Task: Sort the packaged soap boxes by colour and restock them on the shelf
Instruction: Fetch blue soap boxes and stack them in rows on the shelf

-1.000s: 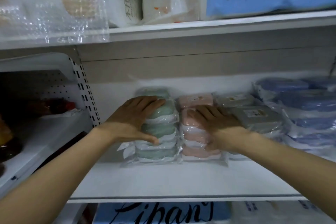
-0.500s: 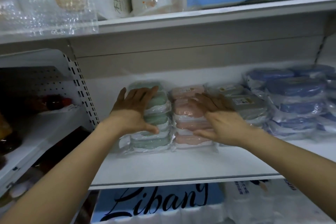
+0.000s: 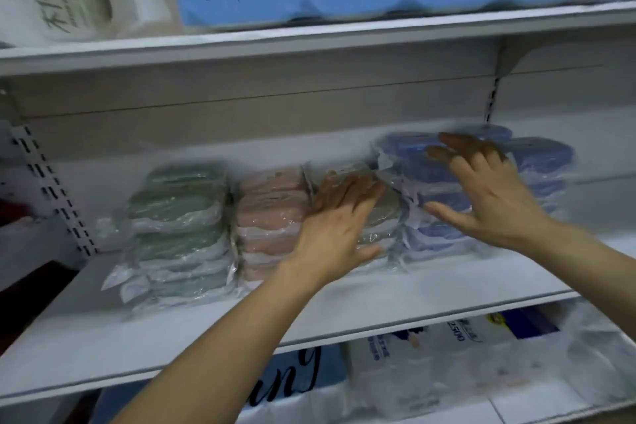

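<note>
Mostly hidden: grey soap boxes (image 3: 382, 213).

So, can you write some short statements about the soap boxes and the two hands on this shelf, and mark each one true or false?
1. The green stack stands furthest left of the soap boxes. True.
2. The left hand rests on the green stack. False: it lies with straight fingers against the grey stack, beside the pink stack.
3. The right hand is at the blue stack with its fingers spread. True.
4. The pink stack stands between the grey and blue ones. False: it stands between the green and grey ones.
5. Either hand lifts a box clear of the shelf. False: no box is lifted; all stacks sit on the shelf.
</note>
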Demonstrator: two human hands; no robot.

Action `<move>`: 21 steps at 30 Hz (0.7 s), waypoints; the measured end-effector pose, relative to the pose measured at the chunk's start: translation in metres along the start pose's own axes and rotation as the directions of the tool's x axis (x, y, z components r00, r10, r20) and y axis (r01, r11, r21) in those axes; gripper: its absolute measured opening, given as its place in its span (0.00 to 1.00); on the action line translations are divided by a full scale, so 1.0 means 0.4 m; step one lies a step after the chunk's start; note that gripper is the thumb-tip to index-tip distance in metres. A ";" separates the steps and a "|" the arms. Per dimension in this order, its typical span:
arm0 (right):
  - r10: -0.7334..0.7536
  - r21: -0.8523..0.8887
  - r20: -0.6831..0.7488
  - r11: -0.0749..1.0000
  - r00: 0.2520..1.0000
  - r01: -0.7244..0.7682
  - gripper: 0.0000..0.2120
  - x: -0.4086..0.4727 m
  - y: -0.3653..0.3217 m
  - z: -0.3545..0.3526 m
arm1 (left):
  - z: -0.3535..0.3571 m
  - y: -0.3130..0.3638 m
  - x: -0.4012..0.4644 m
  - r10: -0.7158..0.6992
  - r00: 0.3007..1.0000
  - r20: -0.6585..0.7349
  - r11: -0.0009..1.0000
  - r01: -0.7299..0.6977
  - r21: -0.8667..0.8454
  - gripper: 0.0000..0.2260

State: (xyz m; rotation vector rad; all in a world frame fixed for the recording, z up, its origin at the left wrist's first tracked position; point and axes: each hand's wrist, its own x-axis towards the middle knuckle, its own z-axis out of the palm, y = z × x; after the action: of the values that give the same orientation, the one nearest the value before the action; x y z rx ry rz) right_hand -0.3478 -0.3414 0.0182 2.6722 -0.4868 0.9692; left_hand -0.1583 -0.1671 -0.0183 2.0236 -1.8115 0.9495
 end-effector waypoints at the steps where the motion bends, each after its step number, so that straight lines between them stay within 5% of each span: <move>1: 0.005 -0.034 0.036 0.999 0.999 -0.004 0.41 -0.004 0.032 -0.002 | 0.018 0.011 0.014 0.006 1.000 0.001 1.000 -0.006 0.031 0.44; 5: -0.036 -0.175 0.221 0.982 0.975 0.075 0.58 -0.023 0.119 0.030 | 0.076 -0.004 0.023 0.027 0.990 0.137 0.992 -0.043 0.120 0.52; 8: -0.053 -0.186 0.218 0.978 0.974 0.095 0.64 -0.024 0.125 0.094 | 0.080 -0.043 0.019 0.042 0.981 0.190 0.969 -0.086 0.230 0.53; 15: -0.114 -0.141 0.154 0.981 0.982 0.136 0.63 0.005 0.123 0.130 | 0.062 -0.015 0.030 -0.053 0.969 0.242 0.965 -0.013 0.262 0.50; 21: -0.228 -0.023 -0.060 0.974 0.972 0.227 0.45 -0.047 0.223 0.019 | 0.023 0.146 0.121 -0.310 0.950 -0.032 0.947 0.312 0.079 0.38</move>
State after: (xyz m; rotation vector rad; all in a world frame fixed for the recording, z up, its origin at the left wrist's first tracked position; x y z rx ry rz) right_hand -0.3922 -0.4211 0.0115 2.6027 -0.1684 0.9718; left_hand -0.2113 -0.2213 -0.0083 2.2544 -1.4038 0.9565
